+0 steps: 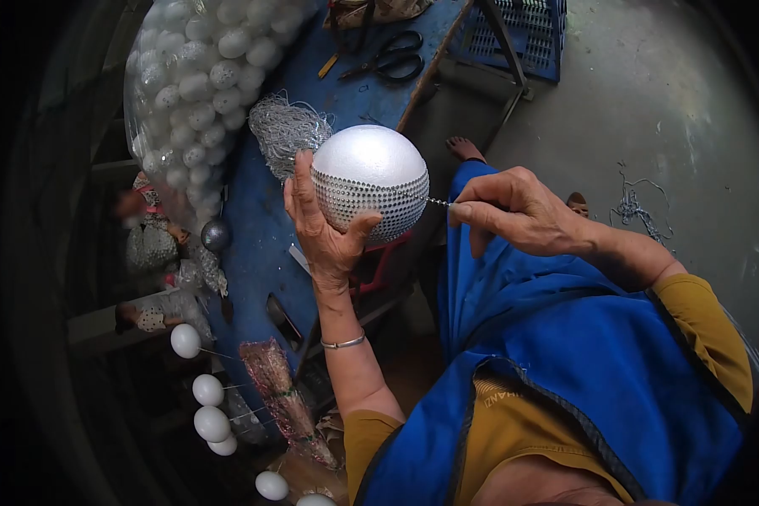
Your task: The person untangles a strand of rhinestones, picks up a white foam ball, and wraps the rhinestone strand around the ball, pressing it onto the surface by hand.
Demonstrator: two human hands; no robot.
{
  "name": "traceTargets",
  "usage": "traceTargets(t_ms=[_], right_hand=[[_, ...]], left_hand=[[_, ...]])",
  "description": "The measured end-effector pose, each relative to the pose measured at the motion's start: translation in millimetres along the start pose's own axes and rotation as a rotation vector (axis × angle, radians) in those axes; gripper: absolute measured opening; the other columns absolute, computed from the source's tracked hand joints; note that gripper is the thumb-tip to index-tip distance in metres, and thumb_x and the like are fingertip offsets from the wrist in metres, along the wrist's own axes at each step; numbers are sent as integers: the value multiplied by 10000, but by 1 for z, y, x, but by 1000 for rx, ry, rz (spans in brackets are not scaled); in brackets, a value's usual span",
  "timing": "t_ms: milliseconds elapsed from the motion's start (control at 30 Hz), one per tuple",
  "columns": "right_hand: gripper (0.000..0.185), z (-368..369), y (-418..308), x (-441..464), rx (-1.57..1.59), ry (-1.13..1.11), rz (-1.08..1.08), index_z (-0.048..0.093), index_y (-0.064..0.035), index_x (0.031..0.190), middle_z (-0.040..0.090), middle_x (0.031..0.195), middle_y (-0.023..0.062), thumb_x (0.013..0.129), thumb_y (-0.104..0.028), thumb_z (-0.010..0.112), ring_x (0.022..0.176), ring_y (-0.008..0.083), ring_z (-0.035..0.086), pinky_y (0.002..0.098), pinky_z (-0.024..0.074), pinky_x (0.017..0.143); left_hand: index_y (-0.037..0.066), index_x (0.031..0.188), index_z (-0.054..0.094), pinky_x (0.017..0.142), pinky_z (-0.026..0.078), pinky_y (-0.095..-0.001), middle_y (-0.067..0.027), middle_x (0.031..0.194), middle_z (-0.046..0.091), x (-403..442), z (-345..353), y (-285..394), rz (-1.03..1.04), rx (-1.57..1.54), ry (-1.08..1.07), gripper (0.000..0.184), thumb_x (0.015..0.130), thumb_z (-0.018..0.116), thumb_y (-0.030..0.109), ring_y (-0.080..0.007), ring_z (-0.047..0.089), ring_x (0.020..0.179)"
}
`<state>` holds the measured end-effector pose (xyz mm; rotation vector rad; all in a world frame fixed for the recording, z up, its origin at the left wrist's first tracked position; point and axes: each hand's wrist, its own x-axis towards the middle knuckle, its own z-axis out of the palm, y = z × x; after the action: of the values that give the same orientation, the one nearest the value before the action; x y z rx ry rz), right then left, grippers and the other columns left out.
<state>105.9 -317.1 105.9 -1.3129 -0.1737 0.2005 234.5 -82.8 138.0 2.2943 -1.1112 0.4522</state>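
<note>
A white foam ball (pixel 369 150) is held up in my left hand (pixel 319 221), its fingers and thumb spread around the ball's side. Rows of small silver beads cover the ball's lower part; its top is bare white. From the ball's right side a short bead chain (pixel 438 201) runs to my right hand (pixel 519 211), which pinches the chain's end between thumb and forefinger. Behind the ball, a tangled heap of silver bead strands (pixel 287 133) lies on the blue table (pixel 249 221).
A large clear bag of white balls (pixel 202 84) stands at the table's left. Black scissors (pixel 392 61) lie at its far end. White balls on sticks (pixel 208 390) jut out lower left. A blue crate (pixel 544 34) is beyond. Two other people sit at left.
</note>
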Motion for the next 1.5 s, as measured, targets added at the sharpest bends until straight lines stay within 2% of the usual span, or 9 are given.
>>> traceTargets(t_ms=[233,433,533,867,967,1033,1167,1333,1500], right_hand=[[281,2,-6,-3,-7,-11,23,612,23,904,640,649,73,940,-236,511,611,109,625,234,474,567],[284,3,-5,-3,18,-26,32,614,28,925,639,655,73,939,-238,515,620,116,630,236,484,576],[290,2,-1,-2,126,-15,85,615,29,922,639,676,74,938,-245,521,625,133,638,241,501,584],[286,-7,13,-3,288,-59,133,623,21,903,636,711,67,926,-254,547,611,142,646,247,514,583],[281,-10,6,-7,310,-43,147,623,17,884,638,721,69,924,-251,551,610,143,647,248,515,580],[287,-11,-5,-11,279,-43,139,621,17,861,638,707,72,922,-256,553,603,144,646,249,515,579],[288,-12,-14,-9,235,-76,148,618,15,842,636,688,72,921,-255,555,595,146,645,250,515,577],[289,-15,5,-5,256,-11,160,620,14,841,635,670,67,917,-259,563,592,144,645,243,504,560],[307,-17,6,-7,191,19,157,624,12,850,635,672,69,914,-283,568,600,145,646,244,503,564]], left_hand=[[51,1305,484,1073,229,-469,-185,1365,427,1,-12,-1,34,216,-82,623,871,511,496,-345,413,1248],[54,1272,524,1064,251,-457,-197,1375,409,-4,9,5,-69,-113,57,559,880,523,453,-338,406,1256],[60,1257,541,1062,261,-447,-189,1381,404,5,-5,8,95,223,-109,560,859,556,453,-337,406,1255],[25,1265,521,1052,283,-432,-190,1292,503,-1,-2,1,-12,111,-70,548,866,567,397,-345,452,1223],[6,1268,509,1054,274,-454,-198,1302,489,-4,8,2,-56,-12,15,583,852,578,409,-344,432,1246],[22,1276,505,1052,262,-476,-208,1315,470,-3,9,4,89,137,11,615,826,600,431,-345,429,1244],[37,1266,524,1049,253,-486,-213,1330,449,1,6,6,26,184,-76,633,796,625,449,-345,423,1245],[37,1250,543,1071,213,-457,-209,1332,452,5,4,9,22,120,-28,485,852,563,314,-339,437,1234],[23,1258,529,1083,189,-465,-201,1344,445,1,9,4,-5,88,-56,492,881,523,340,-324,427,1250]])
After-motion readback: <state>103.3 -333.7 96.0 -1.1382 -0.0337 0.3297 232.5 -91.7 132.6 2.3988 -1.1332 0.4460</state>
